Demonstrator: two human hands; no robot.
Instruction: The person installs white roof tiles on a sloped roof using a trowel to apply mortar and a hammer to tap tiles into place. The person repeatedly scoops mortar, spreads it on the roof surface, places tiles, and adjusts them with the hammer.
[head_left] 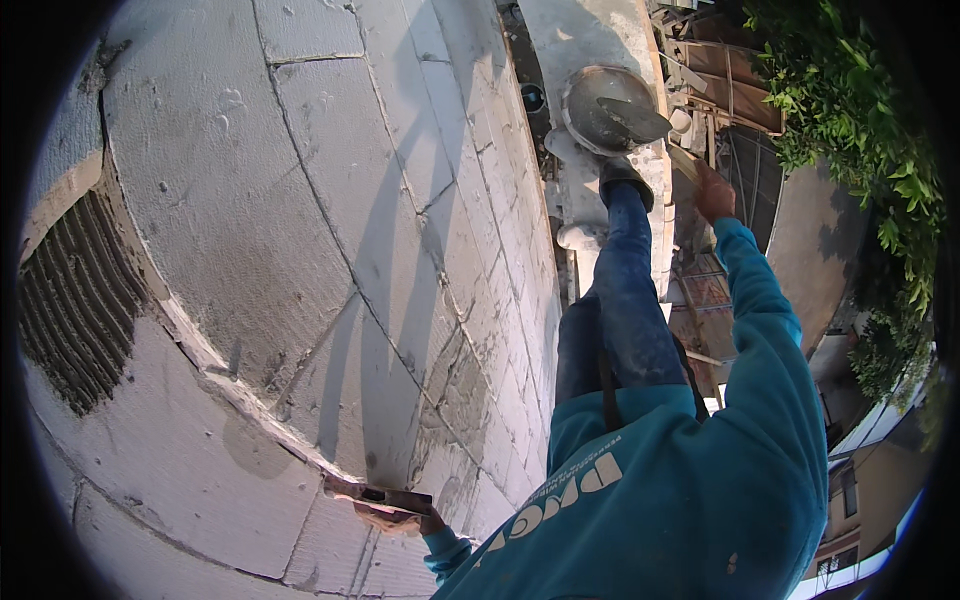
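At the bottom of the white block wall (pixel 250 180), my left hand (pixel 397 520) is closed around a flat, dark-edged bar-like tool (pixel 405 497), which lies against the wall; its exact kind does not show. Out to the right, my right hand (pixel 715 193) is closed on the end of a light, wood-coloured piece (pixel 684 163) beside the plank. Further along the plank stands a round bucket (pixel 582 112), with a grey pointed trowel blade (pixel 630 122) lying across it. Combed grey mortar (pixel 80 290) covers a ribbed patch of the wall at far left.
A pale, mortar-stained plank (pixel 600 235) runs beside the wall, with my shoe (pixel 630 180) on it near the bucket. Timber pieces and boards (pixel 735 85) lie lower down to the right. Leafy branches (pixel 850 110) hang at the far right. A ledge (pixel 190 335) curves along the wall.
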